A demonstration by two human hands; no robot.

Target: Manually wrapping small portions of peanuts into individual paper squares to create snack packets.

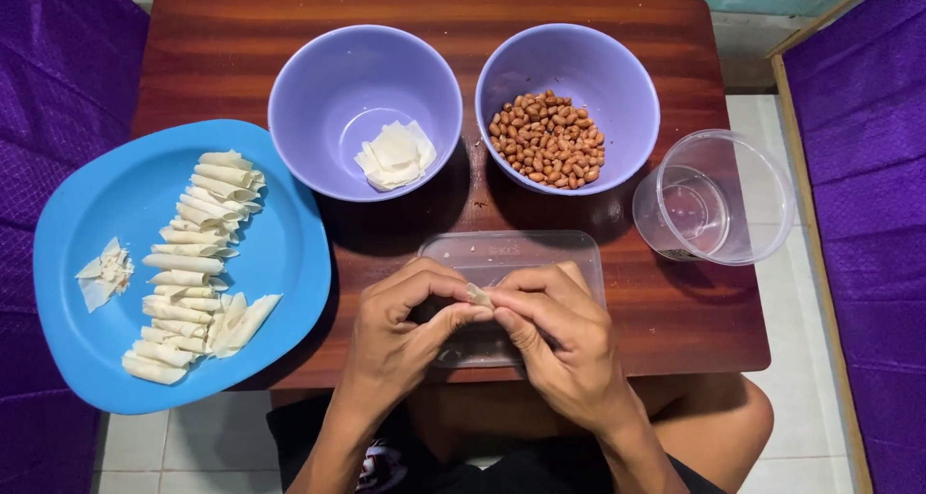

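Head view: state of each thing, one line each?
Left hand: fingers pinching the small wrapper.
Right hand: fingers pinching the same wrapper.
Small wrapper: held between both hands, partly hidden.
Clear lid: flat under the hands.
Blue plate: stacked with rolled wrappers.
Left purple bowl: few flat wrappers inside.
Right purple bowl: partly filled with peanuts.
Clear cup: near table's edge, looks nearly empty.

Bright, even indoor light, sharp focus

Soft shadows fall toward six o'clock beneath both purple bowls (365,108); mild glare streaks the wooden table (241,50) at twelve o'clock and the clear cup (714,197) at three o'clock; edges bow slightly.
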